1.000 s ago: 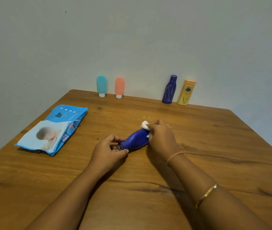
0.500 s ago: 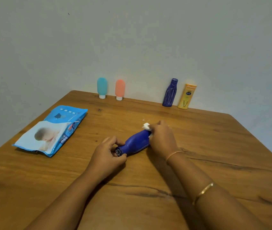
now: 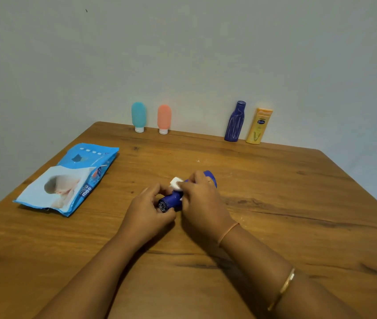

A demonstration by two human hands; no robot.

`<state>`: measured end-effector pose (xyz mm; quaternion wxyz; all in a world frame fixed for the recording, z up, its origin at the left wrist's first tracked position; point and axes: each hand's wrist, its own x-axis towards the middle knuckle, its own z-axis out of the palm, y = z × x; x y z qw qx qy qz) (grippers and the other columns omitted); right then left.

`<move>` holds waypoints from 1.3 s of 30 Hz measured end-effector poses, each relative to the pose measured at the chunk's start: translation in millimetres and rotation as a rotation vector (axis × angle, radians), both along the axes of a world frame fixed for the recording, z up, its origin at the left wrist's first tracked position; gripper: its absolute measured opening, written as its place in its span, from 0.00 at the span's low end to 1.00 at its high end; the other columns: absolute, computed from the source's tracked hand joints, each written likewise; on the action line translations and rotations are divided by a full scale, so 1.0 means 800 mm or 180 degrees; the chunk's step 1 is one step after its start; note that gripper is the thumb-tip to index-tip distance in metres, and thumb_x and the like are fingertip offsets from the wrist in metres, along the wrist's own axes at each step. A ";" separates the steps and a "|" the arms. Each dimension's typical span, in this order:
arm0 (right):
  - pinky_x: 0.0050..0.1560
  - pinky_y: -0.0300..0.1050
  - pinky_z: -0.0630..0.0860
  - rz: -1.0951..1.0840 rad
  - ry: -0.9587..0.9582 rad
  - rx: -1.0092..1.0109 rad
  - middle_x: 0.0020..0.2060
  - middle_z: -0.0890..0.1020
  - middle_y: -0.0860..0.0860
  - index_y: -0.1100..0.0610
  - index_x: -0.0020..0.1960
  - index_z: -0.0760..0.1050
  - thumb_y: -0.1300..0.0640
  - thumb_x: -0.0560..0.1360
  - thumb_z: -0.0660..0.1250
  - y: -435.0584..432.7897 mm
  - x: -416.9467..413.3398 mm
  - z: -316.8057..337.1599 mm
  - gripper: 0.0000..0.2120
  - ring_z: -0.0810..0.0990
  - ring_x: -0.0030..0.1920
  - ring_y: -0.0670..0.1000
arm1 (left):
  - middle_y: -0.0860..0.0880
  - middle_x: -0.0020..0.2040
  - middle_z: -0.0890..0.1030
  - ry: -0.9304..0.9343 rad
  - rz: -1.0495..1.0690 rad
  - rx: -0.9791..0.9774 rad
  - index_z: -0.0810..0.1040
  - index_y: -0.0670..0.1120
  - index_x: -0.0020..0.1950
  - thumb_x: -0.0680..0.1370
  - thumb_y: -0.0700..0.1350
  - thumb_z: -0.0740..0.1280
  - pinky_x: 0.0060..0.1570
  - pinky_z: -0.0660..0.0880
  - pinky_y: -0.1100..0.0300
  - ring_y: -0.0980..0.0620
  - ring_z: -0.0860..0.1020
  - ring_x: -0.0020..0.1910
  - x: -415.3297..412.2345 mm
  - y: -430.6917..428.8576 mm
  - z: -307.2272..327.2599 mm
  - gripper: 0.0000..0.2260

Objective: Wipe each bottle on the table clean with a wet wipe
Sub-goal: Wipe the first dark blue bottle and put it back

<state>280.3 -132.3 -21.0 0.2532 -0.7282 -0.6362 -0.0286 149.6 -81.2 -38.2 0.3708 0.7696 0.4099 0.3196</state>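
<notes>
- Since the earlier frame, the right hand has been slid along the lying blue bottle towards its cap, so the bottle's base is now uncovered beyond the knuckles.
- The blue bottle is laid on its side on the wooden table, well to the right of the wipes pack, with its cap pointed at the camera.
- The cap end is gripped by the left hand, fingers curled around it.
- A white wet wipe is pinched in the right hand and pressed against the bottle's body, the fingers wrapped over both; a corner of the wipe is seen sticking out at the fingertips.
- Four more bottles are stood upright by the wall, beyond and to the right of the wipes pack: a teal tube, a coral tube, a dark blue bottle and a yellow bottle.
- The wipes pack itself is laid flat.
</notes>
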 end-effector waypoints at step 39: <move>0.52 0.44 0.71 -0.0583 0.0216 0.0034 0.53 0.71 0.53 0.56 0.63 0.73 0.60 0.77 0.60 0.010 0.043 -0.019 0.16 0.72 0.51 0.53 | 0.55 0.45 0.79 0.0239 0.0304 -0.0003 0.77 0.51 0.56 0.73 0.45 0.70 0.38 0.70 0.68 0.60 0.74 0.38 0.002 0.010 -0.003 0.12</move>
